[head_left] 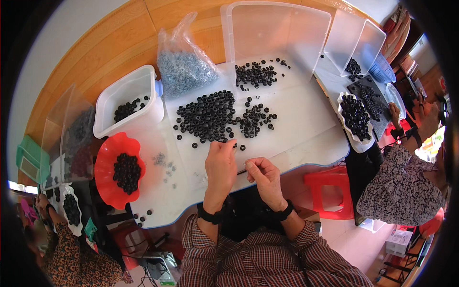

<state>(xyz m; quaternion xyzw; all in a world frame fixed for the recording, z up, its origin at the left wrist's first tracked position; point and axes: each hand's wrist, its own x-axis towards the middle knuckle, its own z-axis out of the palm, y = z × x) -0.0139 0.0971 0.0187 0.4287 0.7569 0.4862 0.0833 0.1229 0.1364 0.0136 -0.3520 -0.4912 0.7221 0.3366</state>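
My left hand [221, 165] is closed in a pinch at the near edge of a big heap of black ring-shaped parts [205, 115], with a small black part at its fingertips. Close beside it, over the table's front edge, my right hand [264, 177] has its thumb and forefinger pressed together on a thin dark stick-like piece [242, 171]; its exact kind is hard to make out. A smaller pile of black parts [253, 122] lies just beyond my hands, and one loose black part [243, 148] sits near my left fingertips. Both wrists wear black bands.
On the left stand a red scalloped bowl [106, 165] and a white tub [103, 117], both holding black parts. Behind are a bag of small grey-blue pieces [184, 67] and a tipped clear bin [277, 33]. A red stool [330, 184] is at right; people work on both sides.
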